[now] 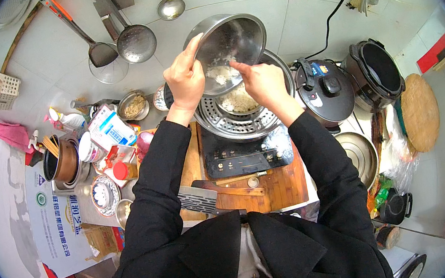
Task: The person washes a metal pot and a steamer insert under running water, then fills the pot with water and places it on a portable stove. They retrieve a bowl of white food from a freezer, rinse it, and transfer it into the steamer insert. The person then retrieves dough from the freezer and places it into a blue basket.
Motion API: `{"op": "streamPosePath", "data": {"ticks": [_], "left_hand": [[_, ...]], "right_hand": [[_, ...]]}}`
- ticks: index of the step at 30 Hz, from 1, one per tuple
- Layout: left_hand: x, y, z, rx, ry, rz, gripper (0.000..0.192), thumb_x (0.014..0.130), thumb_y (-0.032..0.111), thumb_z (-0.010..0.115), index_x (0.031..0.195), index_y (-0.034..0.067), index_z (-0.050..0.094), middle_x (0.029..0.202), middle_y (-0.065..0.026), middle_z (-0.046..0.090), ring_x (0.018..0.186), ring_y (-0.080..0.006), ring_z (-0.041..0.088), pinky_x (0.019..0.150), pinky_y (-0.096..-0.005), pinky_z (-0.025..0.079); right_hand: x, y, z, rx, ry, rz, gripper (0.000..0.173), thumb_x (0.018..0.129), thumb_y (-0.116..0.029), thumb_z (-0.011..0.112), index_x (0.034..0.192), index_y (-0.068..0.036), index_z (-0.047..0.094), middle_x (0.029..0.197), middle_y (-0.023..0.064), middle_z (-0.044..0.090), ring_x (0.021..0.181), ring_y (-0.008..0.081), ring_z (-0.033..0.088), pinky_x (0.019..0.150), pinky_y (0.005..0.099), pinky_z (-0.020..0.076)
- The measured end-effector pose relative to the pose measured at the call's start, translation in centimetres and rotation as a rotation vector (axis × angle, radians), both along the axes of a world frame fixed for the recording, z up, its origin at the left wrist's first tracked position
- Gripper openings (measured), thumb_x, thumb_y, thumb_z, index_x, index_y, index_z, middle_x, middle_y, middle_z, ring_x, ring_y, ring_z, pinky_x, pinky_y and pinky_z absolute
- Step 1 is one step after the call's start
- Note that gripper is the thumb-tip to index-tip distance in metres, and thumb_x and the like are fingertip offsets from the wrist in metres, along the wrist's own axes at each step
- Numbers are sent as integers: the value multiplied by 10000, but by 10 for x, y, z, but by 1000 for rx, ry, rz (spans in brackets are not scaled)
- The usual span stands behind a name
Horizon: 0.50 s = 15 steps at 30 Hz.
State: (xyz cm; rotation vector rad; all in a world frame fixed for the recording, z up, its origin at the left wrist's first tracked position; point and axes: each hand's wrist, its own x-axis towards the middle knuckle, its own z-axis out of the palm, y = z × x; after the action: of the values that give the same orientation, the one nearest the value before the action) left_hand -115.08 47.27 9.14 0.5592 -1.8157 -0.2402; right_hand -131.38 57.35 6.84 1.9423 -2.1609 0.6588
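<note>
A stainless steel bowl (249,31) is tilted above a steamer pot, its opening towards me. My left hand (186,76) grips its left rim, with the index finger along the outside. White grains, probably rice, lie low inside the bowl. My right hand (263,82) reaches to the bowl's lower right; its index finger points into the bowl by the grains, and whether the other fingers hold anything is hidden. Below, a smaller dish holding rice (237,100) sits on the perforated steamer tray (213,117). The steamer stands on a black induction cooktop (247,156).
A cleaver (198,198) and a wooden-handled tool (239,189) lie on the wooden board (283,190) before me. Right are an electric pressure cooker (325,97) and a metal basin (356,156). Left stand a red-lidded jar (122,171) and a small metal bowl (133,105). Ladles hang above.
</note>
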Motion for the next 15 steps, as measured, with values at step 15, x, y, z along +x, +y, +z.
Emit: {"op": "streamPosePath", "data": {"ticks": [15], "left_hand": [[4,8,-6,-127,-38,52,627,665,-128,524,1205,172,633,713,-99,588,538,-201,528,570,-292,459]], "right_hand": [[-8,17,1,23,-22,-12,308,859,-163,528,1127,-217,669,664,128,645,613,284,653,571,409,511]]}}
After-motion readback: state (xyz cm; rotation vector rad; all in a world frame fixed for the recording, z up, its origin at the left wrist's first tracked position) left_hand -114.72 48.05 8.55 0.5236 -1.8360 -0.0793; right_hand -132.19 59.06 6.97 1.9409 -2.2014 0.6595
